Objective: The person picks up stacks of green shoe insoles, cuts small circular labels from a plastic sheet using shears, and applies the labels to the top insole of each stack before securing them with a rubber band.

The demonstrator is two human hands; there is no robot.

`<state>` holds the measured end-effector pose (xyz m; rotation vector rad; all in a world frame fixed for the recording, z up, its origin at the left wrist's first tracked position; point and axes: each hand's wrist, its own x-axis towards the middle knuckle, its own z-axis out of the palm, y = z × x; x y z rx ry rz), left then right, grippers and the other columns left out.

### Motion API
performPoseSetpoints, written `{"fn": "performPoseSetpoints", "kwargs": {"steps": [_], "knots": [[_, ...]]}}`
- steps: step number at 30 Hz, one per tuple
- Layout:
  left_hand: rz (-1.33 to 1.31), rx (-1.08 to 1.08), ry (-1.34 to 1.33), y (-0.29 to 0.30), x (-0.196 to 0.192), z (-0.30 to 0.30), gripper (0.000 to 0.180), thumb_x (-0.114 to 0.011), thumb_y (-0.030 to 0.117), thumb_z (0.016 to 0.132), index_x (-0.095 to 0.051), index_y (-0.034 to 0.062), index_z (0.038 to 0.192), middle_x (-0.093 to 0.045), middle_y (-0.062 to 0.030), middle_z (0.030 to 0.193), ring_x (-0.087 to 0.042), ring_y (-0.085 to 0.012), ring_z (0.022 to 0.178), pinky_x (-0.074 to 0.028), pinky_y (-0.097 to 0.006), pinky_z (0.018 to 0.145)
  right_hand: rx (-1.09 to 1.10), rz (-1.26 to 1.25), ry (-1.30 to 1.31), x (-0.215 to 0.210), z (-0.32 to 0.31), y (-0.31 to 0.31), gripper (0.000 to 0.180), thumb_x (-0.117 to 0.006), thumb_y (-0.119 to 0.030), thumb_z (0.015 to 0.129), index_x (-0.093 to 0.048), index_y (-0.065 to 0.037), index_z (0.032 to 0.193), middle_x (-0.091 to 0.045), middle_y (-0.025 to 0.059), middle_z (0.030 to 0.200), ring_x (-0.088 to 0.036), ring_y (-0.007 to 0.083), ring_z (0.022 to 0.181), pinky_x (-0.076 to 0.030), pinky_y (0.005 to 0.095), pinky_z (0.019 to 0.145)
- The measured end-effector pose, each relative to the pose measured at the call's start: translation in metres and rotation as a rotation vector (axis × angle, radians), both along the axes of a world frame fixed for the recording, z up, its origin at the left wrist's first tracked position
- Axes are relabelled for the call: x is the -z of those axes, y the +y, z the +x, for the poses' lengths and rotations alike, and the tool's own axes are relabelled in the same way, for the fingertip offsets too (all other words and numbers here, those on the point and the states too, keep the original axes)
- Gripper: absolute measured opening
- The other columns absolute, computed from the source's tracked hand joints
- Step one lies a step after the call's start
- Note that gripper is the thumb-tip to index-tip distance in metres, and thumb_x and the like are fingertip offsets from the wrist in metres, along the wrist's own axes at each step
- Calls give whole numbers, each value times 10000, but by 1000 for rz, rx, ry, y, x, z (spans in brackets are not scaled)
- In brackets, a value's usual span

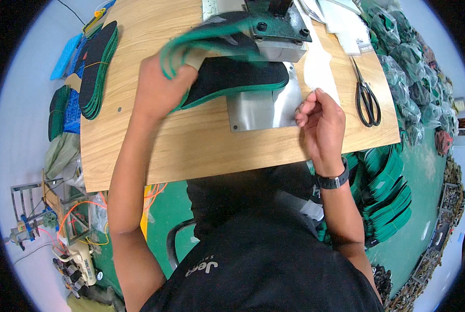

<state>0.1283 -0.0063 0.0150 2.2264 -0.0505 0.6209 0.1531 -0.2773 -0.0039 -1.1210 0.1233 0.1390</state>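
Note:
My left hand (pixel 162 88) is closed round a black insole with a green edge (pixel 204 41), which is bent and smeared by motion. Below it lies a stack of black insoles with green undersides (pixel 237 80), partly over a shiny metal plate (pixel 266 114). Above the plate stands a press with a dark green bolted top and a silver block (pixel 282 49). My right hand (pixel 322 122) is at the plate's right side, thumb and fingers pinched together by the end of a white strip (pixel 320 67). Whatever the fingertips hold is too small to make out.
Black-handled scissors (pixel 367 99) lie on the wooden table (pixel 190 148) to the right, below white sheets (pixel 344 26). Banded insole bundles (pixel 98 70) sit at the left edge. More green insole stacks (pixel 386 192) and bagged piles (pixel 409 67) rest off the table's right side.

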Motion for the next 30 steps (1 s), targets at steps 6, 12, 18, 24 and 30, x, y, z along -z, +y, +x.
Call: {"fn": "performPoseSetpoints", "kwargs": {"steps": [6, 12, 18, 24, 30], "knots": [[-302, -29, -68, 6, 3, -2, 153, -544, 136, 751, -558, -10, 707, -496, 5, 575, -438, -95, 550, -397, -281, 519, -353, -96, 110, -1, 7, 21, 224, -519, -180, 912, -579, 1, 797, -602, 95, 613, -571, 155, 496, -445, 238, 436], [-215, -21, -6, 3, 4, 0, 164, -536, 142, 749, -535, -3, 672, -483, -3, 557, -429, -98, 540, -389, -292, 507, -417, -176, 123, -3, 10, 23, 247, -512, -207, 933, -581, -36, 769, -587, 51, 582, -549, 127, 480, -414, 211, 423], [-131, -51, 1, 4, 2, -2, 180, -550, 140, 731, -516, -5, 630, -469, -52, 529, -429, -125, 511, -392, -307, 498, -446, -160, 130, 1, 14, 22, 229, -544, -193, 898, -584, -3, 776, -605, 92, 606, -568, 156, 480, -446, 248, 421], [50, -52, 1, -3, 7, -7, 166, -582, 159, 722, -591, -4, 756, -557, -113, 597, -506, -234, 526, -438, -327, 549, -449, -147, 178, 2, 16, 27, 237, -545, -205, 900, -577, 9, 804, -612, 114, 635, -578, 180, 501, -476, 263, 448], [319, 110, 98, -15, 2, 0, 540, -714, 237, 710, -553, 76, 1200, -642, -163, 976, -616, -282, 893, -469, -361, 820, -434, -137, 164, 1, 14, 29, 233, -517, -206, 934, -587, -22, 808, -614, 73, 624, -586, 144, 515, -465, 220, 441]]}}
